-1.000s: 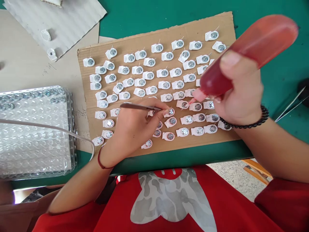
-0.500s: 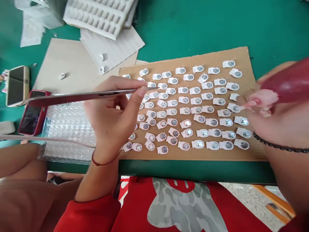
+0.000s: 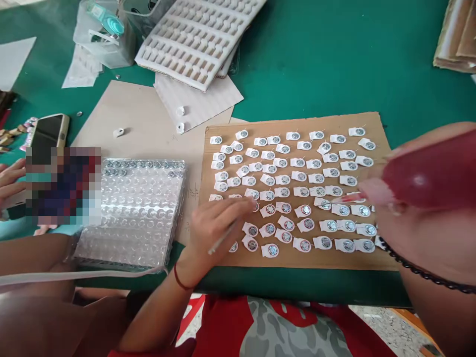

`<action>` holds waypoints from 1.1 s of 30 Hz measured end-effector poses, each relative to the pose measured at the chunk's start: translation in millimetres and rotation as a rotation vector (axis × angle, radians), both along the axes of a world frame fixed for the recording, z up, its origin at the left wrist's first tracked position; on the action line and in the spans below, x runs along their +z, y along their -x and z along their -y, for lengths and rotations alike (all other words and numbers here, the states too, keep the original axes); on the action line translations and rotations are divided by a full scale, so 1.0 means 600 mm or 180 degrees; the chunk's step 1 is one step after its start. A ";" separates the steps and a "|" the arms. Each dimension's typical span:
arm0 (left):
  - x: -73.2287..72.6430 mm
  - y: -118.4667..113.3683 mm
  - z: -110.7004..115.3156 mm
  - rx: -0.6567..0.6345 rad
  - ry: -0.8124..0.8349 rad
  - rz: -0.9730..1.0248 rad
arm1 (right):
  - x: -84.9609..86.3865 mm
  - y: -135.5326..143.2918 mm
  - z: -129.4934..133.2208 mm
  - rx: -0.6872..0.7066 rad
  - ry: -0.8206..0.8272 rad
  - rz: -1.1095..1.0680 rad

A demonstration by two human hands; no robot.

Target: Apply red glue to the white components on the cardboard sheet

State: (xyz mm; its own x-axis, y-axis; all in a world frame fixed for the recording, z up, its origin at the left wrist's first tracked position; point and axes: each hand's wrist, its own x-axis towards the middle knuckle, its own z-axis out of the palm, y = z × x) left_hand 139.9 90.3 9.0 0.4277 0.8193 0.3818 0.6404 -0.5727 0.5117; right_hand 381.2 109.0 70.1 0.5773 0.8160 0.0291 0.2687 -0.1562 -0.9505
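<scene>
Over the cardboard (image 3: 316,261), the right hand (image 3: 435,233) grips a red bottle (image 3: 431,171) sideways, its nozzle (image 3: 374,192) angled to reach one white piece (image 3: 320,202); the left hand (image 3: 210,225) pinches a slim tool (image 3: 222,239).

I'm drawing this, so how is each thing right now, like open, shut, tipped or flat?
Left hand: closed on a thin metal tool.
Right hand: wrapped around the bottle.
Red bottle: tipped, nozzle uncovered.
Cardboard: flat, with many small discs on it.
Clear bubbly tray: lying flat, discs along its far edge.
Clear bin: open, things inside.
Phone: screen dark.
</scene>
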 end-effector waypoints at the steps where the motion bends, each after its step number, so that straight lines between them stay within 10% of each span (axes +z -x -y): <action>1: -0.001 0.001 0.002 -0.0176 -0.0050 -0.0041 | 0.003 0.017 -0.003 0.0156 -0.0157 -0.0046; 8: -0.003 0.021 0.004 -0.0512 -0.0264 -0.0279 | -0.034 0.083 -0.028 0.1074 -0.0953 -0.0815; 28: -0.003 0.014 -0.003 -0.0372 -0.0056 -0.0333 | -0.081 0.083 -0.035 0.1062 -0.0124 -0.1312; 33: -0.012 0.015 0.002 -0.0311 -0.0008 -0.0299 | -0.101 0.092 -0.029 0.1642 -0.0019 -0.0995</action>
